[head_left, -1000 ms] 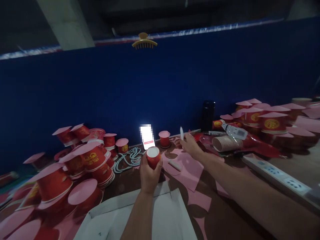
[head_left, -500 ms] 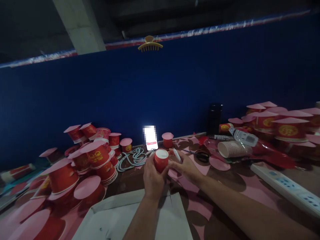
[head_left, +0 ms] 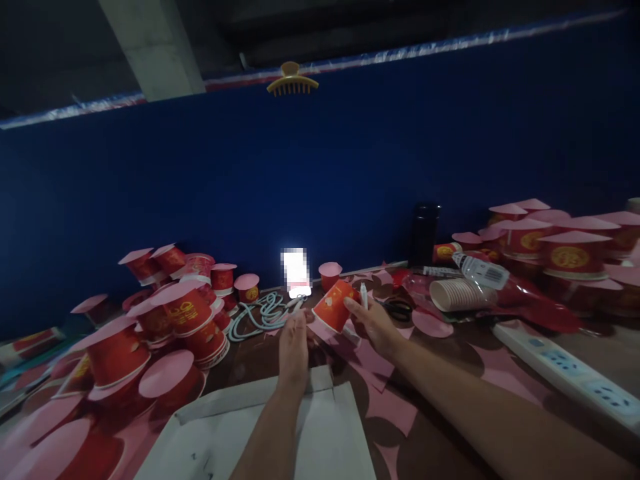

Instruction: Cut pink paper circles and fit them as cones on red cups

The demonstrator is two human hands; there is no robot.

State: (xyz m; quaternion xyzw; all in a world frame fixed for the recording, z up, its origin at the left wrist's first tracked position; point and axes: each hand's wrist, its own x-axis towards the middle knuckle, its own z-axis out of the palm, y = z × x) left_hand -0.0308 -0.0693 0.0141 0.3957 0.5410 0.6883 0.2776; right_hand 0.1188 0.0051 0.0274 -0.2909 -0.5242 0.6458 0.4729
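A red paper cup (head_left: 334, 307) is tilted on its side in my right hand (head_left: 376, 327), its rim toward the lower left. The same hand also holds a slim white tube (head_left: 364, 296) upright between its fingers; whether it is a pen or glue cannot be made out. My left hand (head_left: 294, 347) is just left of the cup's rim, off the cup, with its fingers raised and apart and nothing visible in them. Pink paper sheets with round cut-outs (head_left: 395, 408) lie below my right hand. Behind the cup stands another red cup topped with a pink disc (head_left: 330, 273).
Red cups with pink discs (head_left: 183, 310) are piled at left and right. A lit phone (head_left: 296, 273), coiled pale cable (head_left: 260, 317), scissors (head_left: 399, 309), sleeve of cups (head_left: 453, 295), dark bottle (head_left: 425, 233) and power strip (head_left: 565, 373) lie around. A white box lid (head_left: 240, 433) is in front.
The white tube came in with my right hand to the cup. The cup then passed from my left hand to my right and tipped from upright onto its side.
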